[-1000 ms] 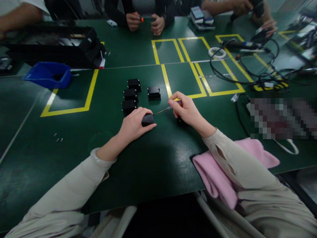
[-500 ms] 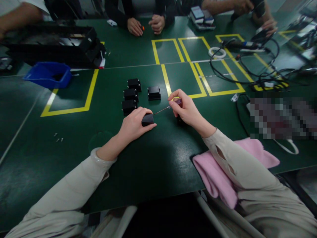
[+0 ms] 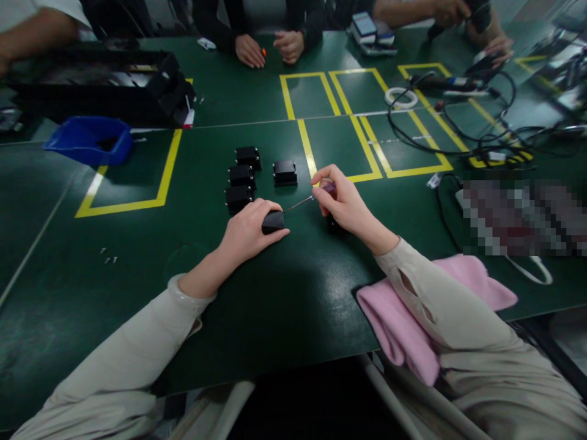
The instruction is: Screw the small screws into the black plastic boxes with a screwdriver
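On the bench (image 3: 293, 299), beyond and left of the fingers of the left hand (image 3: 247, 225), a blue bin (image 3: 80, 148) holds something dark (too dim to name). Those fingers grip a black block (image 3: 274, 222); the right hand's (image 3: 340, 200) pinch a screwdriver (image 3: 308, 199) angled toward it.

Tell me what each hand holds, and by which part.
The left hand holds a black block by its near and far sides; the right hand holds a screwdriver by its handle.

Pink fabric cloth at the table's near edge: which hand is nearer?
Right. The right hand is beyond the pink fabric cloth, its sleeve over it; the left hand lies farther away, to the left.
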The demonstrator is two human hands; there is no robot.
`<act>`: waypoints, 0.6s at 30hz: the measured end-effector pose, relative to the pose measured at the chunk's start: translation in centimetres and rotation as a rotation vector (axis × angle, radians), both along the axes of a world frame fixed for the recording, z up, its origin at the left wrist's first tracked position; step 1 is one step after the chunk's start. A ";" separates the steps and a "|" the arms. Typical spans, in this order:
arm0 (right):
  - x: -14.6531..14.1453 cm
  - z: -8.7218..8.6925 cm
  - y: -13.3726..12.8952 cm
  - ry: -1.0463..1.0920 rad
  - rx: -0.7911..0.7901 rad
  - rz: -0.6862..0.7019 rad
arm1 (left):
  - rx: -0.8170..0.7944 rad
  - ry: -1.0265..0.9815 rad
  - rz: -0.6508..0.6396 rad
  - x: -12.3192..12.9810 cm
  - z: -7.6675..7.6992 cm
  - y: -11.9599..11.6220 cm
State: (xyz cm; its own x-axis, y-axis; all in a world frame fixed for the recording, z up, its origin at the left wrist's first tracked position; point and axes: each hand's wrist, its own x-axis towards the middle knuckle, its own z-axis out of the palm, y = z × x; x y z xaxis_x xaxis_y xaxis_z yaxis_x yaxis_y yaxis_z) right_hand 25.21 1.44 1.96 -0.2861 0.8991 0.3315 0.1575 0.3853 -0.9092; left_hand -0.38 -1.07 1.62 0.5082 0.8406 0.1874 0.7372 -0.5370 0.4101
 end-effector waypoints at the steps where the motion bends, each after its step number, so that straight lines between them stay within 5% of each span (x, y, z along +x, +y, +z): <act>1: 0.0 0.0 0.0 -0.002 -0.008 0.005 | -0.005 -0.002 0.002 0.0 0.0 0.0; 18: 0.0 0.7 -0.2 -0.052 -0.077 0.018 | -0.001 0.015 0.003 -0.1 0.0 0.0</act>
State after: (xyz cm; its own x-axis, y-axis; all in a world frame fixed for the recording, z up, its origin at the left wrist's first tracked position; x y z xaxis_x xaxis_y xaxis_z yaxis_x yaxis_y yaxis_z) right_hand 25.20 1.21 2.62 -0.3176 0.9158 0.2458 0.1989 0.3178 -0.9271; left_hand -0.48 -1.03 1.63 0.5083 0.8424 0.1790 0.7450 -0.5344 0.3992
